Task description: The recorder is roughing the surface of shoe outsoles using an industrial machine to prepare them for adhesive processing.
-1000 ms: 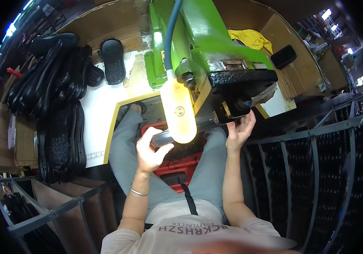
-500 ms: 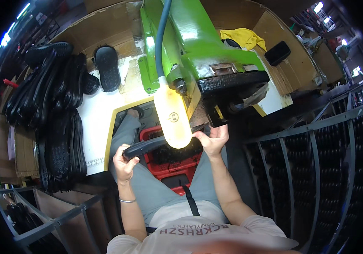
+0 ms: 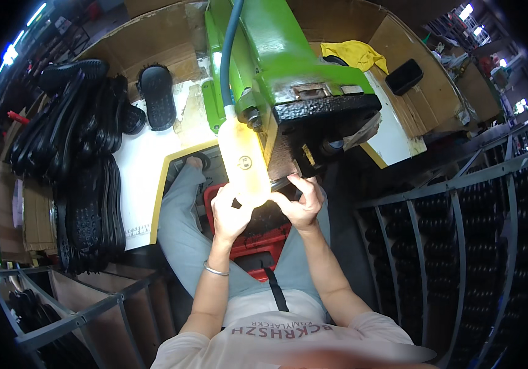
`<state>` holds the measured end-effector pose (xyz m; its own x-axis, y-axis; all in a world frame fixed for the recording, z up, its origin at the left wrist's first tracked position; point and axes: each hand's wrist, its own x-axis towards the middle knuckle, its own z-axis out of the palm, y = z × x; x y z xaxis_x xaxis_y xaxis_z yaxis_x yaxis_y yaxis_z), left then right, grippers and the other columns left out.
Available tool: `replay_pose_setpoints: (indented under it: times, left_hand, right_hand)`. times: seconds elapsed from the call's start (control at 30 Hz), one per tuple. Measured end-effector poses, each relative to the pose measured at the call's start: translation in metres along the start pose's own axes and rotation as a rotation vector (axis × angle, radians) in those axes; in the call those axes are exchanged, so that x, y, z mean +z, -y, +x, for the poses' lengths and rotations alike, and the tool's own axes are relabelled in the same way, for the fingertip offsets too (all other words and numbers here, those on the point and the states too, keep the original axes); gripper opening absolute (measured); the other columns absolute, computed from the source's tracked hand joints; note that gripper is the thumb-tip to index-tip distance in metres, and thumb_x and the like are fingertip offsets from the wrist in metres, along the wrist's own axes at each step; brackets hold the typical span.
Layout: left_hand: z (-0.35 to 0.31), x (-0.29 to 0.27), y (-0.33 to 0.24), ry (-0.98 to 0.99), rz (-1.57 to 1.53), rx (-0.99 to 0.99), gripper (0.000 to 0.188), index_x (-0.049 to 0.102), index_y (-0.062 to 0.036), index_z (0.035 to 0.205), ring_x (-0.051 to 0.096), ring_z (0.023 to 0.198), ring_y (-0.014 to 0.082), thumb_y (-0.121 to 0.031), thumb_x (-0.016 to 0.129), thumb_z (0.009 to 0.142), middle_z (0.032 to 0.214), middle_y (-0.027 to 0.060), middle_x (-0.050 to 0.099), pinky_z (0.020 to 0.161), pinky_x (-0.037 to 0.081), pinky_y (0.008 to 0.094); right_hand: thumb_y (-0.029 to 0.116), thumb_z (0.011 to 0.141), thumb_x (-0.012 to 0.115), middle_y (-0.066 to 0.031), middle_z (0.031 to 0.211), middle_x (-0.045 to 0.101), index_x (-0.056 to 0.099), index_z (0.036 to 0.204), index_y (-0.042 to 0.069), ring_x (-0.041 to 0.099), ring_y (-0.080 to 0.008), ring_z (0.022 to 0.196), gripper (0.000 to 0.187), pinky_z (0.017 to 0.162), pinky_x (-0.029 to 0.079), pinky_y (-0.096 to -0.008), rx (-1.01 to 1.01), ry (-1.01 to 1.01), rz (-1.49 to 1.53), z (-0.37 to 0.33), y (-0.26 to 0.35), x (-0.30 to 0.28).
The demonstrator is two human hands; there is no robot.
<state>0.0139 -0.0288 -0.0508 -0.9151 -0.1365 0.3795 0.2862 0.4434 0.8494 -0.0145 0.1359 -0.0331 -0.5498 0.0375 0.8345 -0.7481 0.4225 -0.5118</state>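
Both hands are close together under the head of a green machine (image 3: 313, 71), below a bright yellow-white lamp (image 3: 242, 163). My left hand (image 3: 229, 214) is closed beside the lamp's lower end, its fingertips partly lost in the glare. My right hand (image 3: 301, 204) pinches at the machine's working point. Between them is a black shoe sole (image 3: 281, 183); just a dark edge of it shows, and the lamp and my fingers cover the rest. A metal bangle (image 3: 216, 269) circles my left wrist.
Stacked black soles (image 3: 91, 209) cover the left of the white table (image 3: 138, 203); a single sole (image 3: 157, 98) lies behind. A red crate (image 3: 256, 261) sits between my legs. A yellow cloth (image 3: 356, 56) and black phone (image 3: 404, 77) rest on cardboard, right. A metal rack (image 3: 454, 209) of soles stands right.
My left hand has moved right and in beside the lamp, bringing its end of the shoe sole along. The sole, in plain view before, is now mostly hidden. My right hand moved slightly left.
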Motion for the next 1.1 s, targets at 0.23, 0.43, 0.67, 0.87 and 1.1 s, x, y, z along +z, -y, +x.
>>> replay_pose_setpoints:
  times: [0.23,0.43,0.67,0.87,1.1]
  left_hand:
    - [-0.033,0.03,0.027,-0.087,-0.582,-0.235,0.025,0.064,0.0029,0.096,0.063,0.086,0.0136,0.002,0.076,0.074,0.095,0.0083,0.068,0.08,0.05,0.0272]
    - [-0.048,0.066,0.024,-0.154,-0.837,-0.332,0.041,0.059,0.0037,0.111,0.062,0.096,0.0177,-0.001,0.078,0.074,0.104,0.0105,0.066,0.089,0.048,0.0311]
    - [-0.045,0.093,0.022,-0.285,-0.902,-0.308,0.033,0.061,-0.0009,0.1,0.06,0.085,0.012,-0.003,0.08,0.073,0.092,0.0026,0.064,0.081,0.048,0.026]
    - [-0.024,0.073,0.011,-0.167,-0.387,-0.091,0.032,0.054,-0.0032,0.081,0.054,0.065,0.0077,-0.005,0.084,0.069,0.074,0.001,0.059,0.06,0.045,0.0222]
    - [-0.01,0.053,-0.033,-0.151,-0.596,-0.176,0.039,0.056,-0.0007,0.091,0.058,0.071,0.009,-0.006,0.086,0.067,0.081,0.0032,0.063,0.064,0.048,0.0226]
  right_hand:
    - [0.015,0.061,0.088,-0.0152,0.111,0.062,0.056,0.117,0.001,0.061,-0.027,0.1,0.067,0.085,0.05,-0.0357,0.327,0.016,0.173,-0.044,-0.024,0.003]
    - [0.022,0.079,0.076,-0.0107,0.132,0.049,0.044,0.134,0.005,0.048,-0.0242,0.123,0.066,0.099,0.043,-0.0415,1.239,-0.079,0.895,-0.116,-0.056,-0.015]
    - [0.012,0.08,0.075,-0.01,0.123,0.051,0.046,0.129,0.006,0.051,-0.0228,0.115,0.057,0.094,0.047,-0.0431,1.382,-0.099,0.892,-0.116,-0.069,-0.052]
    - [-0.001,0.07,0.08,-0.0087,0.114,0.055,0.054,0.121,0.002,0.054,-0.0168,0.103,0.058,0.091,0.045,-0.0284,0.906,-0.226,0.26,-0.061,-0.069,-0.092]
    - [-0.002,0.073,0.077,-0.0086,0.115,0.056,0.048,0.129,0.002,0.055,-0.0159,0.102,0.063,0.091,0.045,-0.0273,0.916,-0.226,0.503,-0.061,-0.078,-0.081]
